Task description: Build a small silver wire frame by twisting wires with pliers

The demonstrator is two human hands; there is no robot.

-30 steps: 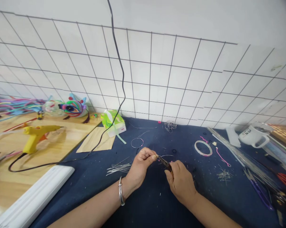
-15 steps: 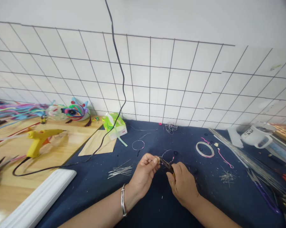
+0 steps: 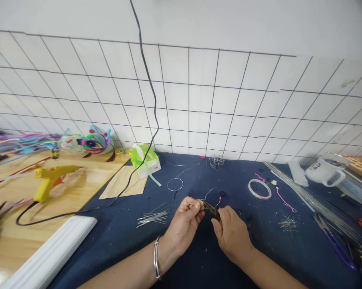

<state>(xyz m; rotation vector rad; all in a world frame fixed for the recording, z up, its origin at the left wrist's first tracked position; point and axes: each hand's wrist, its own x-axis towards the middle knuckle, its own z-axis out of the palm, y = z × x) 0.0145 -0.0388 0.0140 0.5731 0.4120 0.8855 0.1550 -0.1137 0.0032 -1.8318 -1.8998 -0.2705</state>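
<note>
My left hand (image 3: pixel 185 220) pinches a thin wire ring (image 3: pixel 210 192) between thumb and fingertips, low in the middle of the view. A bit of pink wrapping shows on the ring's right side. Wrapped in my right hand (image 3: pixel 232 235) is a pair of pliers (image 3: pixel 211 208), whose dark jaws meet the wire right at my left fingertips. Whether the jaws are fully closed on it is too small to tell. Beyond my left hand lies another wire ring (image 3: pixel 175 184), and cut wire pieces (image 3: pixel 152 218) lie to its left.
At left are a yellow glue gun (image 3: pixel 50 180) and a white power strip (image 3: pixel 53 253); its black cable (image 3: pixel 155 104) hangs across the view. To the right lie a tape roll (image 3: pixel 259 189), wire scraps (image 3: pixel 288 223), purple-handled scissors (image 3: pixel 334 243), long wires (image 3: pixel 301 194) and a white mug (image 3: pixel 326 170).
Both hands stay close together at nearly the same spot. The wire and pliers have shifted only slightly, and a thin strand now shows across my left fingers.
</note>
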